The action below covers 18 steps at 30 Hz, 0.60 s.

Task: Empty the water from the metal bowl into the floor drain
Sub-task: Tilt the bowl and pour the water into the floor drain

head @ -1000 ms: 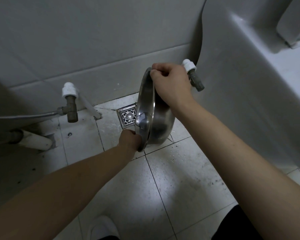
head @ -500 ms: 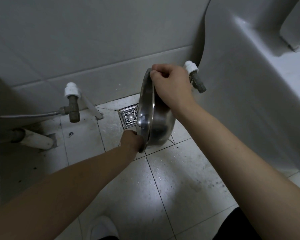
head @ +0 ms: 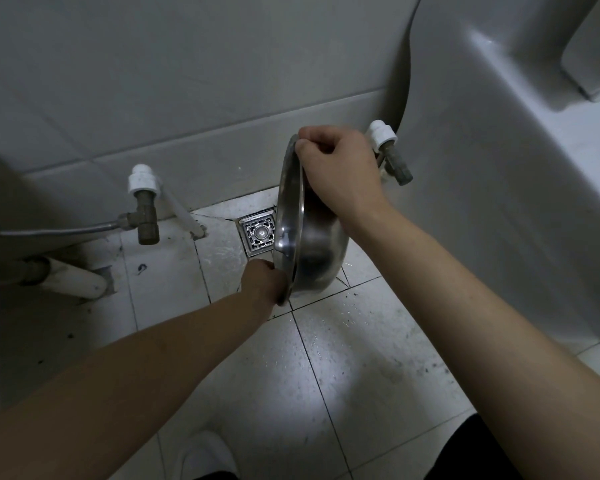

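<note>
Tiled bathroom floor [head: 343, 368], metal bowl [head: 321, 251] tipped on edge over floor drain [head: 257, 235].
My R hand [head: 336, 171] clamps top rim, L hand [head: 264, 282] grips bottom rim.

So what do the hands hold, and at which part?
Both hold the metal bowl by its rim: the right hand at the top edge, the left hand at the bottom edge.

Silver metal bowl [head: 321, 251], chrome floor drain [head: 259, 236] — cut-out grid pattern, white floor tiles [head: 354, 368] — dark-speckled, grey wall [head: 194, 81]
</note>
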{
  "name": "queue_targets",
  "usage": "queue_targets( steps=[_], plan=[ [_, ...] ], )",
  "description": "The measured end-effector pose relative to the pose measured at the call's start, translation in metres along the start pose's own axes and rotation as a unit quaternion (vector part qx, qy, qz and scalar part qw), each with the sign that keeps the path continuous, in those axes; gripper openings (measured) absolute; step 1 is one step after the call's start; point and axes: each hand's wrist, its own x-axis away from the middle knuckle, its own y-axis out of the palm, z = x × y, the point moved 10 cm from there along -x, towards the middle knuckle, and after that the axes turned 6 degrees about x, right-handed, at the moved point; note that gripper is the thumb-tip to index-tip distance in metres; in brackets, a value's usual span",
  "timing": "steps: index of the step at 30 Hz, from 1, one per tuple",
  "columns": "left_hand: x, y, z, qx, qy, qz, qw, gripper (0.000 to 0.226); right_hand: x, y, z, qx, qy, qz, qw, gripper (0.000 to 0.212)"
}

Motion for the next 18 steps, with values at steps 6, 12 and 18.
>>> queue_targets(
  steps=[6, 12, 18],
  plan=[
    [0.0014, -0.0015, -0.0009, 0.028, -0.003, 0.008, 1.0, 0.03, 0.0008, 0.0004, -0.003, -0.001, -0.004, -0.007, 1.0, 0.034],
    [0.0018, 0.0005, -0.0022, 0.032, -0.012, 0.002, 0.999, 0.029, 0.0017, 0.0001, -0.0033, -0.003, -0.005, -0.011, 1.0, 0.03],
    [0.0, 0.0011, -0.0019, 0.007, -0.007, 0.005, 1.0, 0.023, 0.0021, -0.0035, -0.0072, 0.028, -0.024, 0.008, 0.999, 0.028]
  ],
)
